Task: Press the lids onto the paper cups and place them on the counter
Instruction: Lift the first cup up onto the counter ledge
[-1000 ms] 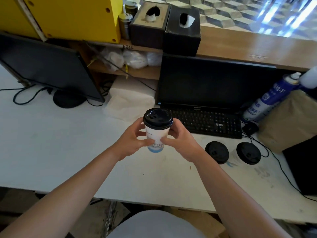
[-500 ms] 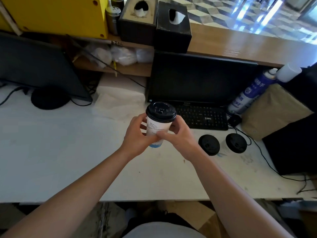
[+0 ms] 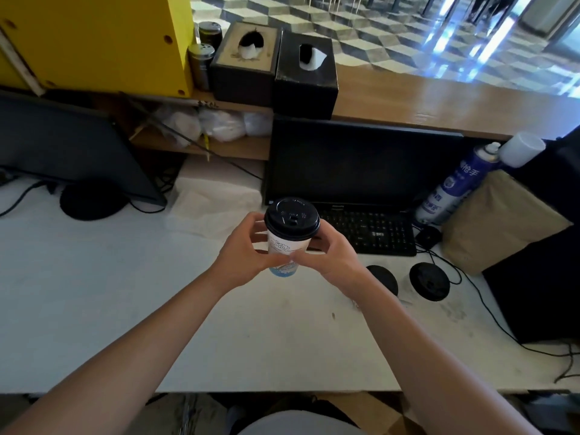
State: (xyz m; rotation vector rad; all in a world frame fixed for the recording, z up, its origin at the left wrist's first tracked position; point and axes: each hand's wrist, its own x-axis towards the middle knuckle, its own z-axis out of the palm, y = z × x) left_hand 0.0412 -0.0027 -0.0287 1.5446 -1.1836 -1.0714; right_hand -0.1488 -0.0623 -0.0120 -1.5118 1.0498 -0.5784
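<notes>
A white paper cup [image 3: 285, 250] with blue print and a black lid [image 3: 292, 218] on top is held upright above the white desk [image 3: 94, 293]. My left hand [image 3: 244, 254] wraps its left side and my right hand [image 3: 329, 258] wraps its right side, fingers meeting at the front. Two loose black lids lie flat on the desk to the right: one [image 3: 384, 277] partly hidden behind my right forearm, the other [image 3: 429, 281] beside it. The wooden counter [image 3: 439, 102] runs along the back, raised above the desk.
A black monitor [image 3: 361, 161] and keyboard [image 3: 370, 233] stand right behind the cup. A second monitor [image 3: 69, 152] is at the left. Two tissue boxes [image 3: 276, 67] and shakers [image 3: 201, 64] sit on the counter's left. A spray can [image 3: 452, 186], brown bag [image 3: 499, 221] and cables crowd the right.
The cup has risen a little in both hands and the view has tilted up, showing more of the counter and the floor beyond. Both hands keep their grip.
</notes>
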